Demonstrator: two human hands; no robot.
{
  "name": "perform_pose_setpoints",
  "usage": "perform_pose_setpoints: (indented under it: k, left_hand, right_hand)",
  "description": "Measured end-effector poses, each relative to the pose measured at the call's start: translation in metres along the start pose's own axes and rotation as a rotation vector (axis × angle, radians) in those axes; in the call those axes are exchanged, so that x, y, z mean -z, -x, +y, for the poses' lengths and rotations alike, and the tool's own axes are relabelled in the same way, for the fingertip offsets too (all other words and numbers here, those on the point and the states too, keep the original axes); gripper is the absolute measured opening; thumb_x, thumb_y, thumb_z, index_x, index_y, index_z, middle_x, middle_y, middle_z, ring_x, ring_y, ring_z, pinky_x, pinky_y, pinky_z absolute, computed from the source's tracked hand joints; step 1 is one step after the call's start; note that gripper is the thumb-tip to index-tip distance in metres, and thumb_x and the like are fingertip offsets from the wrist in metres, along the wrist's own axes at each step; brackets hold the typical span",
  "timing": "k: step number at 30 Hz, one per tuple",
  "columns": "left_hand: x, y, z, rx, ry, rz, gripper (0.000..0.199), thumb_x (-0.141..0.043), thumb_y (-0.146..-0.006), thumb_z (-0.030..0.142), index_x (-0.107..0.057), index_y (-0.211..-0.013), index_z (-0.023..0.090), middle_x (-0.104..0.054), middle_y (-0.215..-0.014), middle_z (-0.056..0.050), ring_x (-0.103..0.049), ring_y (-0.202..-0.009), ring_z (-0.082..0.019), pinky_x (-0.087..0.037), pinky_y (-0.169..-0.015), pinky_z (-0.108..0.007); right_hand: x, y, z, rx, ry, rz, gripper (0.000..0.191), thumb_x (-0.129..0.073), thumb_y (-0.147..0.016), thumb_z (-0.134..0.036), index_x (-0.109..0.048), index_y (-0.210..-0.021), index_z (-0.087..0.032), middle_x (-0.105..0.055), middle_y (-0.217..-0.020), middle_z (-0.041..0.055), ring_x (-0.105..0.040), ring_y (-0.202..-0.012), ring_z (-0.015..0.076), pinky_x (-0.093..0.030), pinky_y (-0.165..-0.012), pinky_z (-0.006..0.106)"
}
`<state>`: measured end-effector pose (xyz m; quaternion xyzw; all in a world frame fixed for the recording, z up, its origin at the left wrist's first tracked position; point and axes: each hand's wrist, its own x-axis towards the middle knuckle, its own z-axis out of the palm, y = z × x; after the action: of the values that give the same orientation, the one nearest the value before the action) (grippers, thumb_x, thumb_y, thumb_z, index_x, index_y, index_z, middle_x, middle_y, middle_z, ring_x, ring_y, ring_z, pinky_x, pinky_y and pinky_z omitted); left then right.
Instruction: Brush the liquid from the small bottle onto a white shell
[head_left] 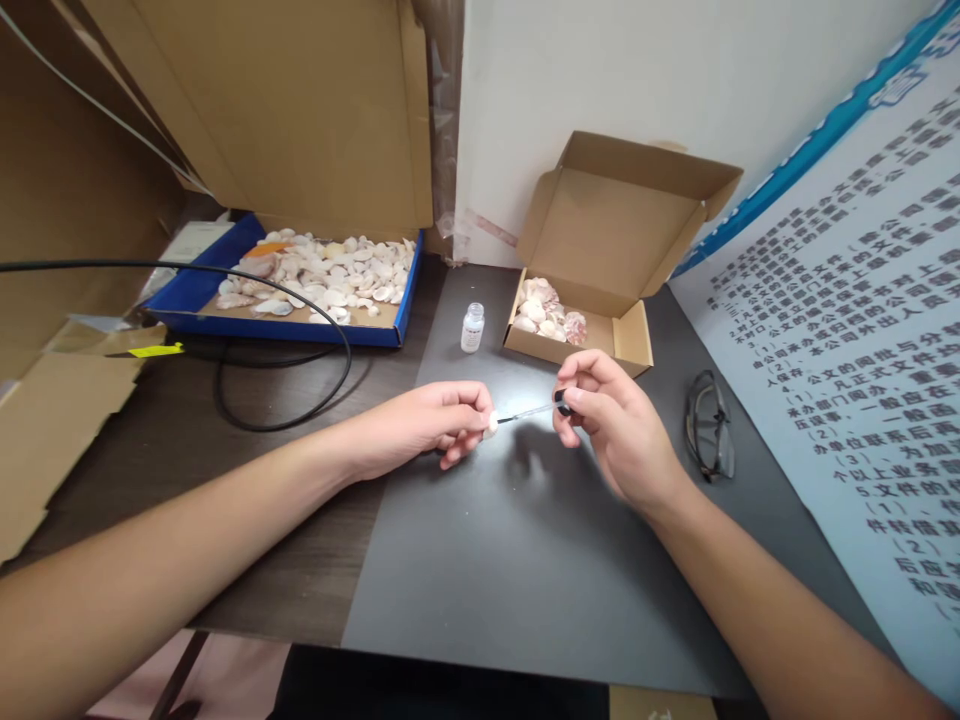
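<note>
Between the thumb and fingers of my left hand [439, 425] is a small white shell [491, 425], held above the dark grey mat [450, 560]. My right hand [611, 420] pinches the black cap of a brush applicator [536, 410]. Its thin clear stem points left, and the dark brush tip is at the shell. Behind my hands stands a small uncapped glass bottle [472, 328] with a white label. A small cardboard box [577, 345] with its lid up holds several white and pinkish shells [541, 308].
At the back left, a blue-sided box [300, 328] holds many pale shells [322, 270]. A black cable [349, 365] loops in front of it. Folded glasses [709, 425] lie right of my right hand, beside a printed poster [847, 330]. Torn cardboard [67, 420] lies at the left.
</note>
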<state>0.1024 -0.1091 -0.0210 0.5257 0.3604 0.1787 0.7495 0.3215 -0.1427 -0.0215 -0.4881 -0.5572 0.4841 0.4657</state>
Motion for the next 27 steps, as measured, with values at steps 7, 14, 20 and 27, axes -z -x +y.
perform_pose_setpoints:
  k: [7, 14, 20, 27]
  left_hand:
    - [-0.0004, -0.0003, 0.0008, 0.004, 0.003, -0.005, 0.013, -0.060, -0.083, 0.026, -0.052, -0.078, 0.017, -0.050, -0.064, 0.003, -0.044, -0.054, -0.008, -0.035, -0.053, -0.021]
    - [-0.0010, -0.0001, 0.0008, 0.006, 0.007, 0.001, 0.013, -0.060, -0.083, 0.027, -0.052, -0.078, 0.017, -0.050, -0.064, 0.003, -0.044, -0.054, -0.008, -0.035, -0.053, -0.021]
    - [-0.0008, 0.0004, 0.0008, 0.002, 0.006, 0.002, 0.013, -0.060, -0.083, 0.026, -0.052, -0.078, 0.017, -0.050, -0.065, 0.003, -0.044, -0.055, -0.008, -0.035, -0.053, -0.021]
    - [-0.0007, 0.0001, 0.0008, 0.001, 0.014, -0.002, 0.012, -0.060, -0.082, 0.026, -0.052, -0.078, 0.018, -0.051, -0.065, 0.003, -0.044, -0.054, -0.009, -0.035, -0.053, -0.021]
  right_hand:
    - [0.0009, -0.0007, 0.0016, 0.007, -0.024, 0.007, 0.012, -0.058, -0.084, -0.028, -0.049, -0.090, -0.022, -0.045, -0.066, -0.0081, -0.046, -0.049, 0.0080, -0.035, -0.052, 0.025]
    - [0.0002, -0.0010, 0.0017, 0.067, 0.140, 0.047, 0.013, -0.063, -0.082, -0.025, -0.052, -0.089, -0.021, -0.045, -0.064, -0.0078, -0.044, -0.052, 0.0083, -0.035, -0.054, 0.025]
    - [0.0013, -0.0022, 0.0029, 0.027, 0.100, 0.017, 0.013, -0.061, -0.083, -0.027, -0.051, -0.090, -0.022, -0.046, -0.065, -0.0074, -0.047, -0.051, 0.0090, -0.036, -0.053, 0.026]
    - [0.0008, -0.0008, 0.0022, 0.038, 0.004, -0.026, 0.011, -0.057, -0.086, -0.029, -0.049, -0.088, -0.023, -0.044, -0.061, -0.0083, -0.044, -0.048, 0.0090, -0.035, -0.051, 0.026]
